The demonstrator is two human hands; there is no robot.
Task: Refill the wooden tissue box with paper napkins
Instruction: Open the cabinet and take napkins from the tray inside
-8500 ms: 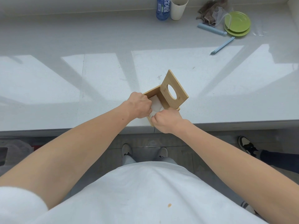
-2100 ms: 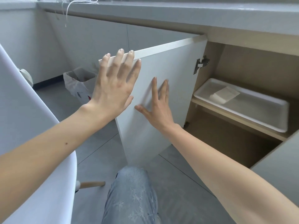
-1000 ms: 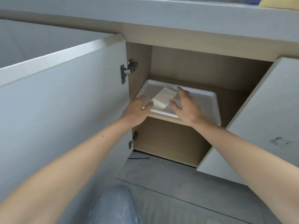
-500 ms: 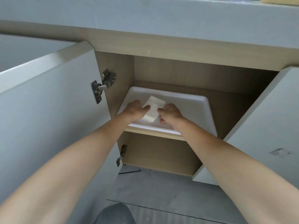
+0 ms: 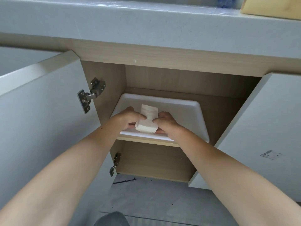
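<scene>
Bare forearms reach up and away from us, converging on the shelf inside the open cupboard, with a door (image 5: 40,111) swung wide at our left and another door (image 5: 267,128) at our right. Our left hand (image 5: 128,119) and right hand (image 5: 166,123) pinch the stack of napkins (image 5: 148,120) from either side, thumbs pressed on top at its middle and fingers curled beneath, so the stack is squeezed narrow between them; both hands are closed on it. It sits at the near edge of the white tray (image 5: 187,115), and we cannot tell whether it has fully left the tray floor. We judge the loose sheets could fan out or slide free if the squeeze slackens on the way out, and the stack could snag the tray's front lip. Farther up, the worktop (image 5: 146,25) juts over us, so rising quickly risks a bump. The wooden box (image 5: 270,5) waits on it at far right.
</scene>
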